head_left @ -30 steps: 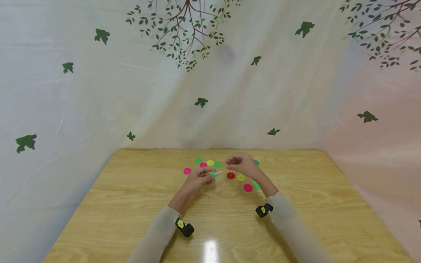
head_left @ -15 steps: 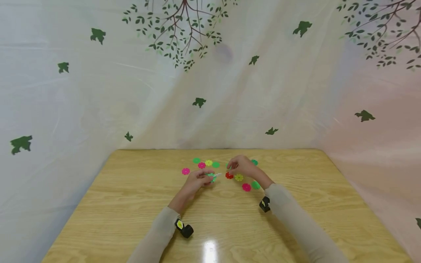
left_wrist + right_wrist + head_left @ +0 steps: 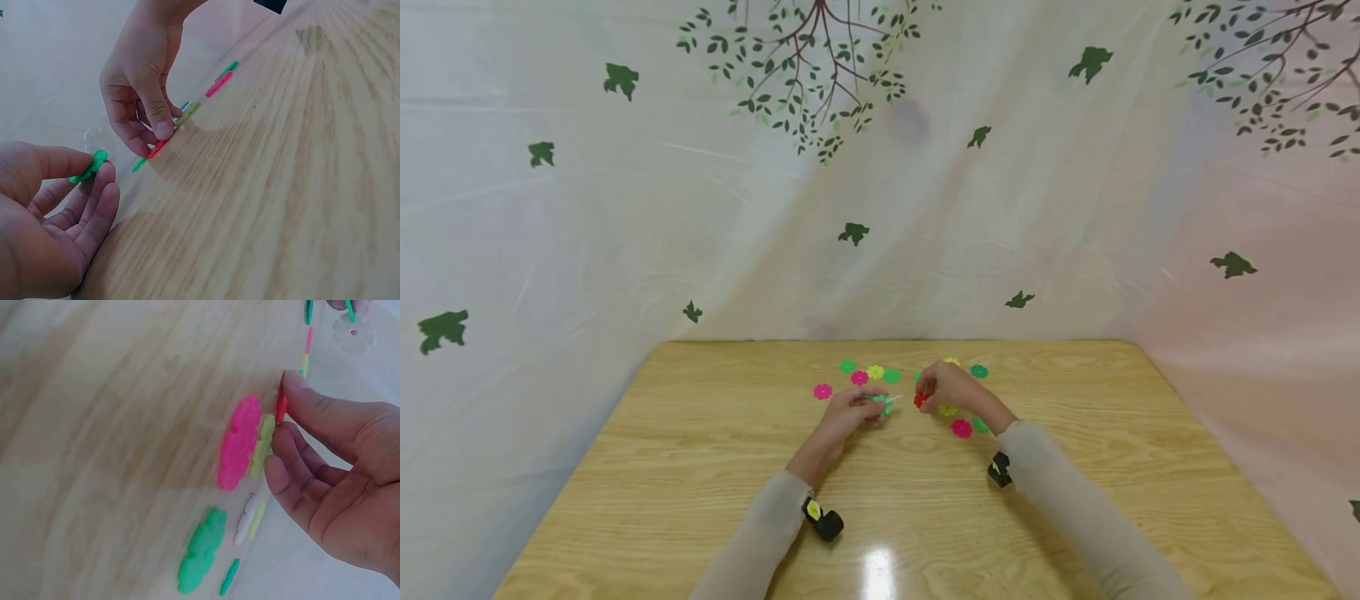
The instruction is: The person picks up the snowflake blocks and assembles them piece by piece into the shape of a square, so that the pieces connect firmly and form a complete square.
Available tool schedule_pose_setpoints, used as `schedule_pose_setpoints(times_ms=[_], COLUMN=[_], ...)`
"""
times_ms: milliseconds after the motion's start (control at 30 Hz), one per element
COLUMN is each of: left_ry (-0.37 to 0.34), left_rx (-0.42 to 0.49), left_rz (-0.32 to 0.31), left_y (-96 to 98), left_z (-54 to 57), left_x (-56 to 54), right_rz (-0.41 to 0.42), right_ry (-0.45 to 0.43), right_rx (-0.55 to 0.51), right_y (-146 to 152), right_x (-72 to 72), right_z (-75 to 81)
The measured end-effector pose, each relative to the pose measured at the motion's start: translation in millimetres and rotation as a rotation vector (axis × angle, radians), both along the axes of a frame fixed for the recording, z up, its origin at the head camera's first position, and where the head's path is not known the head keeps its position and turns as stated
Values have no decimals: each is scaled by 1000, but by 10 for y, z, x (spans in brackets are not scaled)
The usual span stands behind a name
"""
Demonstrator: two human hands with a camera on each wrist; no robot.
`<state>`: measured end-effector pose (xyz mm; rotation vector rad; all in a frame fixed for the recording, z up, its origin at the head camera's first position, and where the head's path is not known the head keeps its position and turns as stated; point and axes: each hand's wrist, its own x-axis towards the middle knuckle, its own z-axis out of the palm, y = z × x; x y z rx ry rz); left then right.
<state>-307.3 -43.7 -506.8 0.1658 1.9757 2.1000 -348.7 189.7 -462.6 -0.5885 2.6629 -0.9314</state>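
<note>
Over the wooden table, my left hand (image 3: 844, 414) pinches a green notched flower-shaped plastic disc (image 3: 91, 167) between thumb and fingers. A clear flower disc (image 3: 354, 334) juts from the green one and appears joined to it. To the right, my right hand (image 3: 953, 387) has its thumb and fingertips on the edges of a red flower disc (image 3: 282, 406), low at the tabletop. Whether the red disc has left the wood I cannot tell. Close beside that hand lie a yellow disc (image 3: 262, 446) and a pink disc (image 3: 239, 444).
Left of centre on the table (image 3: 880, 492) lie several loose discs, among them a pink disc (image 3: 823, 391) and a yellow disc (image 3: 876, 372). A teal disc (image 3: 979, 372) lies behind my right hand. A printed cloth (image 3: 760, 250) hangs past the far edge.
My right hand has come down onto the red disc, and its fingers have closed on it. My left hand stays nearly in place, holding the green and clear discs.
</note>
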Motion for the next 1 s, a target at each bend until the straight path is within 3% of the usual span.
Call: schedule_pose_setpoints(times_ms=[300,533,700,1000], left_ry=[-12,-23,-62,-50], left_rx=[-19,20,49,88], left_rz=[2,-1,17,62], left_y=[17,1,-16,-14], left_z=[6,4,18,31], left_x=[-86,-76,-68,-101], right_rz=[-20,-94,-131,-171], right_ry=[-9,22,-47,-24], right_rx=[-62,-287,-445,-549], right_y=[-29,-31,-51,-121], right_x=[-4,29,93,129], right_z=[-25,0,37,54])
